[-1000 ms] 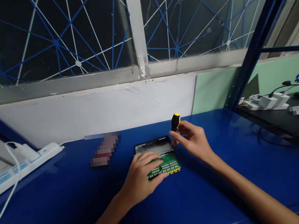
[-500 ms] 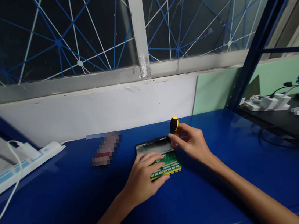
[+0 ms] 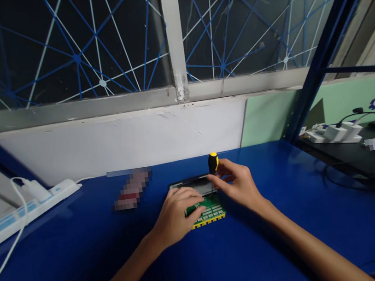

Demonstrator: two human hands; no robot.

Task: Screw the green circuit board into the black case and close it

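A green circuit board (image 3: 211, 210) lies on a dark flat device case (image 3: 194, 185) on the blue table (image 3: 86, 261). My left hand (image 3: 175, 216) rests flat on the board's left part, fingers spread and pressing it down. My right hand (image 3: 235, 184) pinches a small screwdriver (image 3: 212, 165) with a black and yellow handle. The screwdriver stands nearly upright, its tip down at the board's far edge.
A white power strip (image 3: 25, 207) with a plugged charger and cable lies at the left along the wall. A blurred-out object (image 3: 131, 188) sits left of the case. A dark bench with white chargers (image 3: 336, 131) and cables stands at the right behind a blue post.
My right hand has shifted the screwdriver a little to the left and stood it more upright. My left hand stays on the board.
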